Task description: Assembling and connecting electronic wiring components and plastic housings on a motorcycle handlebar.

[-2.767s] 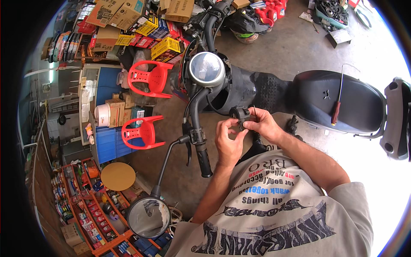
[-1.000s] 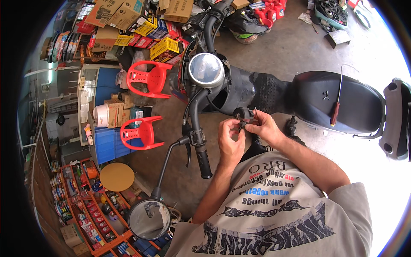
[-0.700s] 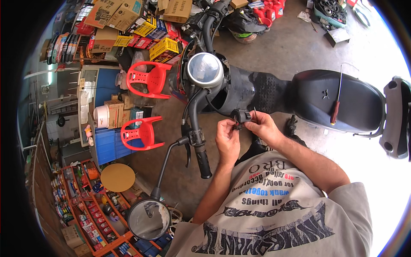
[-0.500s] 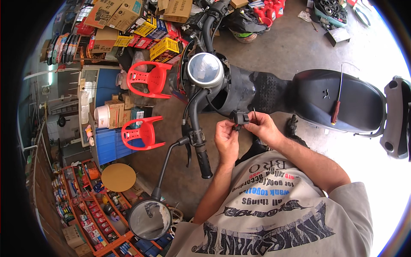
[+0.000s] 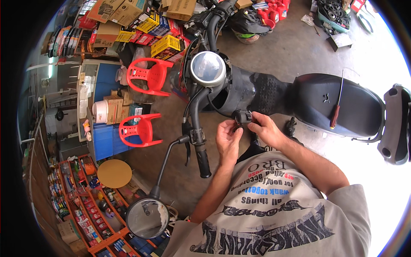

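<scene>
A small black plastic housing [image 5: 242, 118], looking like a handlebar switch, is held between both my hands in front of the scooter's floorboard [image 5: 269, 92]. A black cable runs toward it from the handlebar [image 5: 195, 109]. My left hand [image 5: 227, 139] pinches its left lower side, fingertips partly hidden. My right hand [image 5: 267, 130] grips its right side with thumb and fingers. Above and to the right, a red-handled screwdriver [image 5: 335, 112] lies on the black seat [image 5: 359, 105], near a small silver shape [image 5: 326, 97] too small to name.
The round dial [image 5: 207, 67] and left mirror [image 5: 147, 217] sit on the handlebar assembly. Two red plastic chairs [image 5: 152, 77], piled cartons [image 5: 165, 47], orange shelving [image 5: 94, 214] and a round yellow board [image 5: 114, 173] are at left. A tub of black parts [image 5: 332, 19] stands top right.
The housing has been turned slightly in my hands, and my fingers have shifted around it. The whole view has tilted a little, with the seat now slightly lower.
</scene>
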Available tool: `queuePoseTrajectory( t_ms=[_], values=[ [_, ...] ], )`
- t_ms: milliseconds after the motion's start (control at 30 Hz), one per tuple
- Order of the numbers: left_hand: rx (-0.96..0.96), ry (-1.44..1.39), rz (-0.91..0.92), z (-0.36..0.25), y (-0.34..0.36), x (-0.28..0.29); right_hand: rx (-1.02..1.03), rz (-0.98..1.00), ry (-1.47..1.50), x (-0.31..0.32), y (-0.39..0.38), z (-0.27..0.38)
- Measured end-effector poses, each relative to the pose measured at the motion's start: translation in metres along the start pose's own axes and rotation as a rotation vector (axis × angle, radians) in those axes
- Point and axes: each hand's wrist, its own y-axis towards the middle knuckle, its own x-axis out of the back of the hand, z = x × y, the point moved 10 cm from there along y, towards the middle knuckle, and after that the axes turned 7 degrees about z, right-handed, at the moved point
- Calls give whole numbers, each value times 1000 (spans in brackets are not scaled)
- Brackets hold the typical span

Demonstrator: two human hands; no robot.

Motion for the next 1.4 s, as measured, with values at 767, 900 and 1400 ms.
queuePoseTrajectory(
  t_ms=[767,900,1400],
  values=[
    [-62,166,2,-17,-14,0,101,-88,-410,-20,-21,28],
    [-61,146,2,-16,-13,1,79,-80,-396,-21,-20,28],
    [-22,70,26,-15,-11,-6,33,-41,-412,-18,-9,20]
  ],
)
